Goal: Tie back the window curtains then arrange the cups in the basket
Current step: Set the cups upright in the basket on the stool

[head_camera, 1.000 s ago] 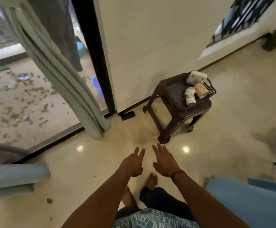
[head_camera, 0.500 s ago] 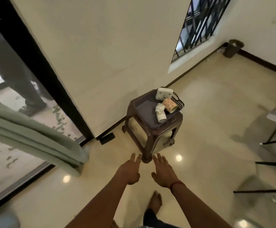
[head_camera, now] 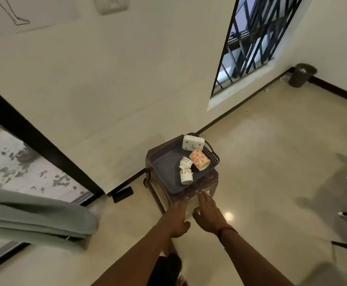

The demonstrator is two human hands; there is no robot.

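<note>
A grey-green curtain (head_camera: 34, 215) lies in thick bunched folds at the left edge, beside a dark-framed glass door. It looks like soft, fairly heavy cloth, best gathered round its middle. Whether it is tied cannot be told.

A dark brown plastic stool (head_camera: 208, 185) stands against the cream wall, straight ahead of the person. On it sits a shallow dark grey basket (head_camera: 211, 156) with a latticed wall on its far right side. It is probably light and slightly flexible, safest lifted by opposite rims.

The left hand (head_camera: 178, 218) and right hand (head_camera: 208, 215) reach toward the stool's near edge, side by side, fingers stretched out and empty. Whether they touch the stool is unclear.

Inside the basket, at the far corner, leans a white squarish block (head_camera: 193, 142). Just below it an orange-flowered cup (head_camera: 199, 159) lies on its side. Two small white patterned cups (head_camera: 186, 169) lie tumbled against it, touching each other. All three look ceramic: hard, smooth, breakable. Judging by that, each wants a grip around the body, then standing upright.
</note>
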